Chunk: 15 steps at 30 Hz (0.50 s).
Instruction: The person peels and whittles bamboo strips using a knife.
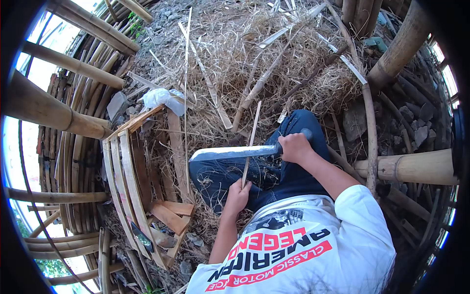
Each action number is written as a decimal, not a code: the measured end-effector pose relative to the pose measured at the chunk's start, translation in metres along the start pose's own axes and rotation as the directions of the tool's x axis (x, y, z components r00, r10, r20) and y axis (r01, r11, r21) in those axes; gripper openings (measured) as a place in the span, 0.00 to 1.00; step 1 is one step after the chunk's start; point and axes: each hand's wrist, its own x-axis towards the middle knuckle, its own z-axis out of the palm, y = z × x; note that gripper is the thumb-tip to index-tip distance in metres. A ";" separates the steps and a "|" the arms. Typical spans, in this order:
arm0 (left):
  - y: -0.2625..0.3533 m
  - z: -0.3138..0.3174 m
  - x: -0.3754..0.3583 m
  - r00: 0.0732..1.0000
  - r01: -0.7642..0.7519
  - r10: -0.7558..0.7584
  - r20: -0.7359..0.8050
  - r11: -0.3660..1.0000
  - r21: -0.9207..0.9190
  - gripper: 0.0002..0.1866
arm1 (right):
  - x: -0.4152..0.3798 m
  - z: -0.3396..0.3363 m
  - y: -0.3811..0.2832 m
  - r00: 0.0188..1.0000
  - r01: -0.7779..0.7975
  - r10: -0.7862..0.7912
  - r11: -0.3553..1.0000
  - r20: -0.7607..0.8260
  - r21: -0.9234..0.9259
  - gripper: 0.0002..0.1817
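Over the lap, the left hand has a closed grip on the bottom of a thin bamboo strip, which runs up toward 12 o'clock. The right hand is wrapped around the handle of a big knife, its blade pointing to 9 o'clock and crossing the strip above the left grip.

Metal, bamboo, straw
Dull grey metal blade, pale matt bamboo strip, dry rough straw, smooth tan bamboo poles
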 end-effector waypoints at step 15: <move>-0.002 0.002 -0.013 1.000 0.024 -0.024 0.006 1.000 0.004 0.11 | 0.025 -0.011 0.021 0.966 -0.252 0.248 0.967 -0.078 -0.049 0.09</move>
